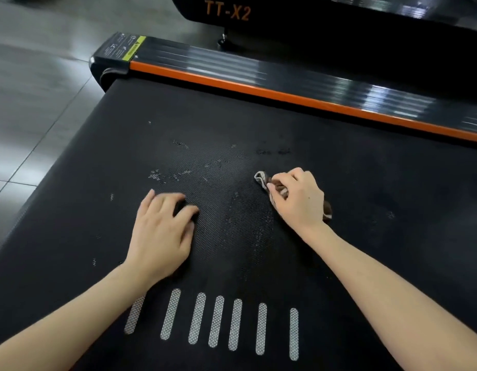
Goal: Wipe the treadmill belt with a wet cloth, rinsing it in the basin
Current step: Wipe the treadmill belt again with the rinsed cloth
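Black textured treadmill belt (pixel 232 124) spreads below, flecked with pale specks (pixel 157 175). Nearest, the left hand (pixel 162 231) lies flat, fingers loose, probably bracing. Just beyond, the right hand (pixel 299 199) clutches a bunched brown-and-grey cloth (pixel 261 179) against the belt for scrubbing. Farther: orange side rail (pixel 285 95); no basin visible.

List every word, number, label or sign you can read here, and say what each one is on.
"TT-X2": orange letters on the black machine body beyond the side rail.
Label on the rail's end cap: white print, symbols and a yellow-green strip, all too small and blurred to read.
Treadmill belt: only pale stripes, no text.
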